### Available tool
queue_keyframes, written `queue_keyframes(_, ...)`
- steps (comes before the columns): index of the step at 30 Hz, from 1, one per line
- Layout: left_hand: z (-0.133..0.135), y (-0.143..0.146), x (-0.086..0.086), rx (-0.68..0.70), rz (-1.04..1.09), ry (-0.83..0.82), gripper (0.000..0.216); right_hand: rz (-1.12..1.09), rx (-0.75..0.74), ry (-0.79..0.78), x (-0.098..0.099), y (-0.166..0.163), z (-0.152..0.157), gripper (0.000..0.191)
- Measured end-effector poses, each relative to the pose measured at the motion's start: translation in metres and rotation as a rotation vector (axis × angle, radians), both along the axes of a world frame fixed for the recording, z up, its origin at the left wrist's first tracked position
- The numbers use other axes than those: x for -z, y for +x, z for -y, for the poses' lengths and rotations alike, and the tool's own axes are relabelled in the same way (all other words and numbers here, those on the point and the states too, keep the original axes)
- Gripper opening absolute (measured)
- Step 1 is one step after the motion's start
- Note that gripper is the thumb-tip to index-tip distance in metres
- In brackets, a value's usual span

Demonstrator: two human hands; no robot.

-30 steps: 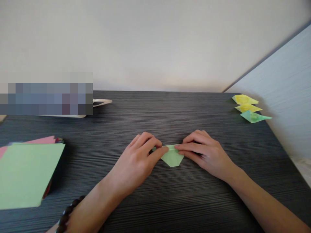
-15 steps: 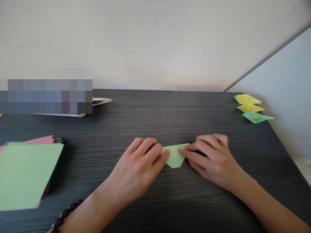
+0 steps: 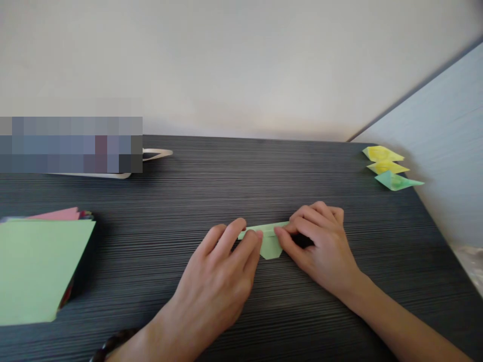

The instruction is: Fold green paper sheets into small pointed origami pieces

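A small piece of folded light-green paper (image 3: 271,247) lies on the dark table between my hands. Its top edge is a long narrow strip, and a shape with cut-off corners hangs below it. My left hand (image 3: 222,274) grips the left part of the strip, fingers closed, its fingertips covering some of the fold. On the other end, my right hand (image 3: 320,246) pinches the paper between thumb and fingers. A dark beaded bracelet (image 3: 113,342) circles my left wrist.
At left lies a stack of green paper sheets (image 3: 37,271) with a pink sheet (image 3: 60,214) under it. Two yellow folded paper pieces (image 3: 385,153) and a green folded piece (image 3: 396,181) sit at the back right edge. A blurred-out object (image 3: 90,175) stands back left, before the wall.
My left hand has shifted its fingers along the strip, baring its left end. My right hand has moved slightly left and its fingers have curled more over the paper's right end.
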State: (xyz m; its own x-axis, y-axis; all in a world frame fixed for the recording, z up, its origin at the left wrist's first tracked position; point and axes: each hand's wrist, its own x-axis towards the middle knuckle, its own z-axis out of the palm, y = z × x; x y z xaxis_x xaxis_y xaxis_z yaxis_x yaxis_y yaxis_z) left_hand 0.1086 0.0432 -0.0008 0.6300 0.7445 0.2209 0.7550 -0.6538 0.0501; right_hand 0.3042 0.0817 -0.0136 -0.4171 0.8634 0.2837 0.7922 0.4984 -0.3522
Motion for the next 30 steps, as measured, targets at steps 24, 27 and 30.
queue_keyframes(24,0.001,0.004,0.003,-0.066,0.042,-0.021,0.03,-0.081,0.074,-0.203,0.004,0.015,0.002,0.013)
queue_keyframes(27,0.002,0.003,0.003,-0.062,0.049,-0.041,0.031,-0.094,0.062,-0.235,0.002,0.017,0.001,0.012)
queue_keyframes(30,0.002,0.002,0.003,-0.065,0.056,-0.058,0.031,-0.118,0.049,-0.266,0.0,0.019,0.0,0.013)
